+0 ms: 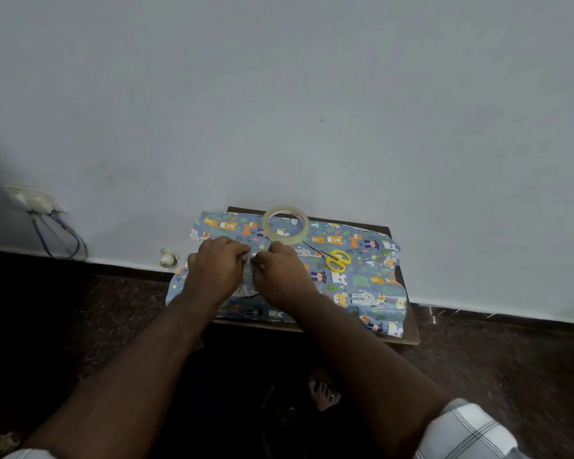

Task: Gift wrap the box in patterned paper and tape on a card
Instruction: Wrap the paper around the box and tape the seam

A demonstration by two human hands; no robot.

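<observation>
both hands meet over the paper

checked sleeve (468, 432) at five o'clock sits closest, forearms running up from it to the work. patterned paper (362, 283) is spread wide across the low board (411, 329) at centre — flat, likely so the box can be folded in; the box itself is hidden under the hands, if it is there at all. left hand (217, 268) and right hand (280, 271) touch at the fingertips, curled round a pale fold of paper between them, probably creasing a seam. tape roll (285, 227) waits at twelve o'clock, yellow scissors (337, 260) at two o'clock — both within easy reach. no card shows.
</observation>
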